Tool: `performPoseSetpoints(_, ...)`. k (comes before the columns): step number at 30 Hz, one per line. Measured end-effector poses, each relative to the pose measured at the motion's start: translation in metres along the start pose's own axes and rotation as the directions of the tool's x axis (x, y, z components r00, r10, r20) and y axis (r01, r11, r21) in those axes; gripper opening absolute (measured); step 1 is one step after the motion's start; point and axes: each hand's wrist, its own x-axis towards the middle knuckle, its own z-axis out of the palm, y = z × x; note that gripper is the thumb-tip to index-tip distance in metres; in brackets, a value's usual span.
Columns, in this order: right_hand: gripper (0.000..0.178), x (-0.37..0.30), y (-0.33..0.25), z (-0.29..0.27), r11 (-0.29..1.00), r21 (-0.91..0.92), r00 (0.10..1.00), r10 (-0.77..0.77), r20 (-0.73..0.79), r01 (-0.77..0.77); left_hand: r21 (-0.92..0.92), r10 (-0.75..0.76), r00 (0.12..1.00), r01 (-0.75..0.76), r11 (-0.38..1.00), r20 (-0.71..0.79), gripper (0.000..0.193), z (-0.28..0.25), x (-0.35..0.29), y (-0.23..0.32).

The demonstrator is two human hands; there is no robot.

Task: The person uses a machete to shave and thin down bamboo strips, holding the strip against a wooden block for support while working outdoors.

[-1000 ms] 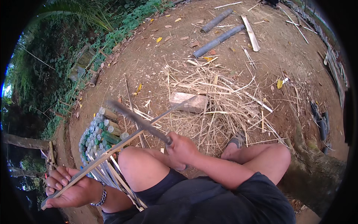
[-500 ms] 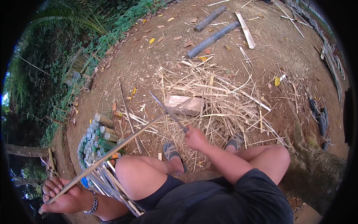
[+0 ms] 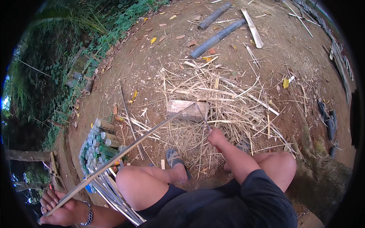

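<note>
My left hand (image 3: 62,208), at the lower left, is closed around the near end of a long bamboo strip (image 3: 129,147). The strip slants up and away to the right, its far end over a wooden block (image 3: 176,108) on the ground. My right hand (image 3: 216,137) grips a knife (image 3: 205,124), whose thin, slightly blurred blade points away from me and meets the strip near its far end. Whether blade and strip touch, I cannot tell. Between my left forearm and left knee lies a bundle of split bamboo strips (image 3: 114,195).
Bamboo shavings (image 3: 232,102) are heaped around and right of the block. Stacked bottles (image 3: 100,146) stand left of my knee. Farther off lie bamboo poles (image 3: 218,38) and a split bamboo piece (image 3: 252,28). A thick tree root (image 3: 319,174) is at right, green plants (image 3: 95,34) at left.
My right hand has moved to the right, and the knife has swung from pointing far left to pointing nearly straight away. More of the strip's far end now shows past its former crossing.
</note>
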Motion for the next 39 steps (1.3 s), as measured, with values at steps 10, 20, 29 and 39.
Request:
performPoseSetpoints(10, 0.033, 0.048, 0.043, 0.024, 0.995, 0.086, 0.997, 0.054, -0.048, -0.05, 0.015, -0.079, 0.996, 0.079, 0.997, 0.037, 0.058, -0.015, 0.021, -0.008)
performPoseSetpoints(20, 0.032, 0.064, 0.054, 0.054, 0.972, 0.23, 0.997, 0.063, -0.05, -0.05, 0.084, -0.05, 0.999, 0.047, 0.995, 0.022, 0.04, 0.007, 0.023, -0.013)
performPoseSetpoints(29, 0.032, 0.04, 0.043, 0.061, 0.923, 0.381, 0.998, -0.025, -0.055, 0.044, -0.211, -0.124, 0.967, 0.171, 0.962, 0.221, 0.057, 0.01, 0.005, -0.002)
performPoseSetpoints(39, 0.029, -0.097, -0.091, 0.021, 0.904, 0.283, 0.946, -0.32, -0.047, 0.32, -0.303, -0.146, 0.937, 0.246, 0.92, 0.319, 0.038, 0.039, -0.016, -0.029)
